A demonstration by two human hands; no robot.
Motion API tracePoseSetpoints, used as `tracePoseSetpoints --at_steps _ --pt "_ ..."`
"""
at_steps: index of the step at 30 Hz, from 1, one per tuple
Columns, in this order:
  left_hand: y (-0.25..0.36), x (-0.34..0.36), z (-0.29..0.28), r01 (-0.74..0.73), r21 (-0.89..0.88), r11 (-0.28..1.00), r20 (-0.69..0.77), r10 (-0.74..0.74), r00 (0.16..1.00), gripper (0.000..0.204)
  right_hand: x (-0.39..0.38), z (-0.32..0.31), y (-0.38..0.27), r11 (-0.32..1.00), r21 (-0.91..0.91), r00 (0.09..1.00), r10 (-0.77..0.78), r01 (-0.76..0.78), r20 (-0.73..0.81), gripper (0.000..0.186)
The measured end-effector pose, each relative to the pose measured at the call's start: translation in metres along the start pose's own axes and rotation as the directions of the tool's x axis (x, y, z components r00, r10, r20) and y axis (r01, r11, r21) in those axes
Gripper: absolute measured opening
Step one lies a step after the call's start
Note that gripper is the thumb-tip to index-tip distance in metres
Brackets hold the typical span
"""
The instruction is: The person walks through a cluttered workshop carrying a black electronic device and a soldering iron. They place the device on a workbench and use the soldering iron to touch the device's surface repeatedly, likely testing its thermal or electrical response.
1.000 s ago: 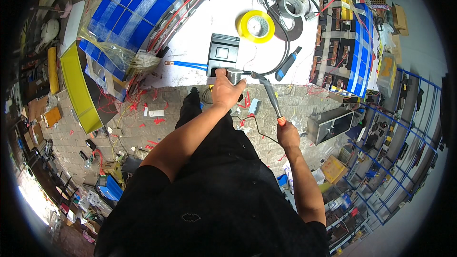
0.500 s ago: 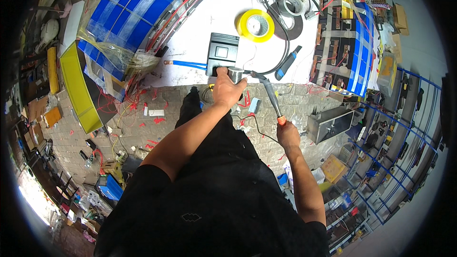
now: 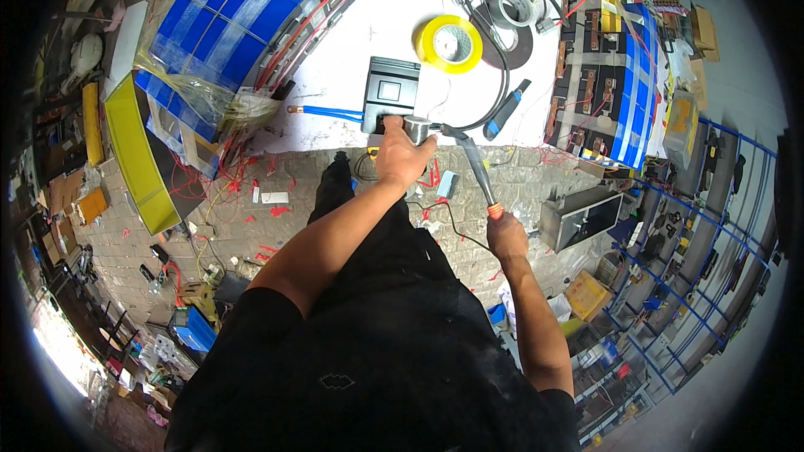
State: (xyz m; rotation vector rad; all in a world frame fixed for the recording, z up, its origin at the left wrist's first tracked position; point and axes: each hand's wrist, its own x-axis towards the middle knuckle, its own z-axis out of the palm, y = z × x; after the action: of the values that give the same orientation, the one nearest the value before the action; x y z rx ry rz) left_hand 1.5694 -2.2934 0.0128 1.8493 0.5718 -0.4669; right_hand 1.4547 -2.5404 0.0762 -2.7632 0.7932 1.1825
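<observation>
My left hand (image 3: pixel 401 155) is at the front edge of the white table, fingers closed around a small silvery roll (image 3: pixel 416 128) that looks like solder wire. Its fingertips touch the lower edge of a flat black box (image 3: pixel 392 84), from which blue wires (image 3: pixel 333 112) with a copper lug run left. In my right hand (image 3: pixel 507 237) is a soldering iron (image 3: pixel 477 169), gripped by its orange-ended handle. The iron slants up and left, its tip end close beside the roll. Exact contact at the tip is too small to make out.
Beyond lie a yellow tape roll (image 3: pixel 452 44), a grey tape roll (image 3: pixel 512 10), a black cable (image 3: pixel 506 75) and a blue-black knife (image 3: pixel 507 109). Blue-wrapped battery packs (image 3: pixel 243 8) stand left, another pack (image 3: pixel 624 92) right. A metal box (image 3: pixel 578 219) stands on the littered brick floor.
My left hand and the roll have shifted very slightly to the right and down. My right hand and the soldering iron stay almost the same.
</observation>
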Motion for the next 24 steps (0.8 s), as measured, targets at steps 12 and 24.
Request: tracePoseSetpoints --at_steps 12,24 --pt "0.004 0.000 0.005 -0.005 0.031 1.000 -0.024 0.006 1.000 0.065 -0.003 -0.004 -0.002 0.999 0.035 1.000 -0.023 0.023 -0.012 0.037" --pt "0.005 0.001 0.010 0.023 0.029 0.999 -0.009 -0.023 1.000 0.061 -0.007 -0.006 -0.003 0.999 0.046 0.999 -0.025 0.026 -0.027 0.034"
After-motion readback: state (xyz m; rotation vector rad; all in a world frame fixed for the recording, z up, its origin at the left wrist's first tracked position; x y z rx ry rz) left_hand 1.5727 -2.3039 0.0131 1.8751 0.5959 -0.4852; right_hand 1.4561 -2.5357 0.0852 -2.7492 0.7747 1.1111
